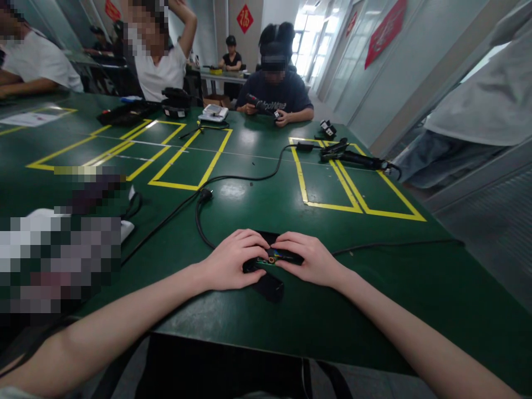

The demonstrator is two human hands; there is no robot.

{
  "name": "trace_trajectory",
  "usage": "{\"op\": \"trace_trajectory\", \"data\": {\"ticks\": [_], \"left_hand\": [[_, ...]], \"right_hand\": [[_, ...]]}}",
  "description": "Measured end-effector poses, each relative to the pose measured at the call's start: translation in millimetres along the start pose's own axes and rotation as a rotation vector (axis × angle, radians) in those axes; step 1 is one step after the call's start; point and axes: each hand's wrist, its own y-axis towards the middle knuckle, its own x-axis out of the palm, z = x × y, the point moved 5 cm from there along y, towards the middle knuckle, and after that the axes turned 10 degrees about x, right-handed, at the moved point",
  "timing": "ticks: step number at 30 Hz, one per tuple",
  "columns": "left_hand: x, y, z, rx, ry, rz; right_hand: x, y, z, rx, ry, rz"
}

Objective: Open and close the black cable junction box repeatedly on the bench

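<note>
Yellow tape rectangles (334, 208) mark a wide, glossy green desk (257, 210), and at its far side sits a person in a dark T-shirt (270, 88), holding black items. Near the front edge, between the two hands, is an elongated black plastic casing (291, 255) with a green circuit board (262, 261) showing in it. Fingers of the left hand (236, 260) grasp its left end, and those of the right hand (311, 257) grasp its right end, thumbs on the near side. Handling it well seems to call for light, even pressure from both ends, with the fingertips clear of the exposed parts (bare boards look easy to scuff). A flat black plastic piece (272, 288) lies just on the near side, next to the left thumb. Farther left rests a black plug (205, 194) on its cable.

As for containers, the opened casing holds the board. A shallow black tray (128, 114) lies far left, its contents too dark to tell; a brown cardboard box (218, 100) shows behind the desk, its inside hidden.
</note>
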Motion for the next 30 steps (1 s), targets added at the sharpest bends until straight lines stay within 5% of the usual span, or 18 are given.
{"op": "trace_trajectory", "data": {"ticks": [6,14,30], "left_hand": [[0.2,3.0,-9.7,-0.085,0.081,0.024],[-1.5,3.8,-11.2,-0.07,0.045,0.04],[-7.2,5.2,-18.8,-0.065,0.06,0.023]], "right_hand": [[-2.9,0.9,12.8,0.111,0.028,0.058],[-27.0,-7.4,32.4,0.145,0.016,-0.076],[-7.5,-4.9,18.1,0.114,-0.024,0.025]]}}
